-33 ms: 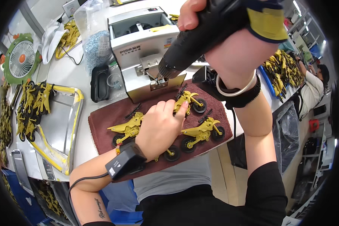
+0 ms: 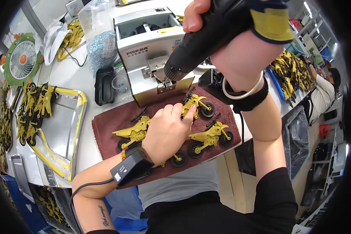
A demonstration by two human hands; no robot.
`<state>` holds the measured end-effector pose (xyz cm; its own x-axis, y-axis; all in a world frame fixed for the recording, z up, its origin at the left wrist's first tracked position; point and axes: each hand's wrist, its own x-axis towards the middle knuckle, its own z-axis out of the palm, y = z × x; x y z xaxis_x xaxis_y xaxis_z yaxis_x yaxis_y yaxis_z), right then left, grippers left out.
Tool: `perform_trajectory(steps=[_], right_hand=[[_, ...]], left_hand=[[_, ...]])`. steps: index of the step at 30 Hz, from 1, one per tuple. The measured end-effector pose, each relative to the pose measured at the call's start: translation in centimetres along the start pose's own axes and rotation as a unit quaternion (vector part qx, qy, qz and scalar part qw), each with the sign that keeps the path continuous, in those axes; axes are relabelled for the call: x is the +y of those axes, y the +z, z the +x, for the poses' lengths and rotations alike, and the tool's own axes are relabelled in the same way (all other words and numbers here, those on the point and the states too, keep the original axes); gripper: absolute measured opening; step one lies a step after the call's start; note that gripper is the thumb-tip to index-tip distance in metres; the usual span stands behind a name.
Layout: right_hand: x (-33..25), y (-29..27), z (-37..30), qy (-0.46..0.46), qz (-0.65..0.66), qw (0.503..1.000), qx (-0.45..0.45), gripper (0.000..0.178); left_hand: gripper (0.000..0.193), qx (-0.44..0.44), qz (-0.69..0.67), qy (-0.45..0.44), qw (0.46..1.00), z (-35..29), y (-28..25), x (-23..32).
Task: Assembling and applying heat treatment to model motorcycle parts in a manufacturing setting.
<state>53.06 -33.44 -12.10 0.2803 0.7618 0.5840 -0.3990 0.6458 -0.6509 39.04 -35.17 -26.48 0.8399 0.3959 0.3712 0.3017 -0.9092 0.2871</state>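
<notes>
The small yellow plastic toy motorcycle with black wheels [image 2: 194, 102] lay on the maroon towel [image 2: 105, 132], beneath the fingertips of the left hand [image 2: 163, 134]. That hand's thumb rested against the yellow body and its fingers curled close together; whether they pinched it could not be told. The right hand [image 2: 238, 58] wrapped around a black cylindrical power screwdriver [image 2: 199, 43], its tip by the outlet of the silver box-shaped screw feeder [image 2: 136, 58].

The toy looked light and stiff, its plastic probably a little slick, the thin handlebar likeliest to snap; the mid-body seemed the best hold, and the towel probably curbed sliding.

Counted, four motorcycles showed on the towel, including one left [image 2: 134, 132], one right [image 2: 210, 137] and one mostly hidden below the left hand [image 2: 179, 159]. There were one screwdriver, one feeder and one green-framed round fan [image 2: 22, 58]; the side heaps overlapped too much to count.
</notes>
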Motion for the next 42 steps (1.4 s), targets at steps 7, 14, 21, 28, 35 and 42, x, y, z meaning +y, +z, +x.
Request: perform_trajectory(steps=[7,14,21,28,35,42], right_hand=[[1.9,1.0,-0.1,0.034,-0.076,0.996,0.025,0.023],[-0.6,0.2,-1.5,0.071,-0.037,0.991,-0.107,0.041],[-5.0,-4.4,-6.4,0.027,-0.178,0.977,-0.117,0.046],[-4.9,-6.4,-7.8,0.014,-0.177,0.981,-0.074,0.044],[-3.6,-7.6,-8.2,0.021,-0.173,0.982,-0.068,0.042],[-3.4,-7.7,-8.6,0.014,-0.179,0.982,-0.065,0.046]], left_hand=[[0.035,0.005,0.027,-0.004,1.000,-0.3,0.6,0.0],[0.033,-0.016,0.042,-0.005,0.999,-0.1,0.5,-0.1],[0.035,0.013,0.064,0.000,0.998,-0.1,0.8,0.0],[0.035,0.008,0.061,0.006,0.998,-0.2,0.7,0.1],[0.035,0.010,0.065,-0.001,0.998,-0.2,0.6,0.4],[0.040,0.000,0.068,-0.003,0.998,-0.1,0.5,0.5]])
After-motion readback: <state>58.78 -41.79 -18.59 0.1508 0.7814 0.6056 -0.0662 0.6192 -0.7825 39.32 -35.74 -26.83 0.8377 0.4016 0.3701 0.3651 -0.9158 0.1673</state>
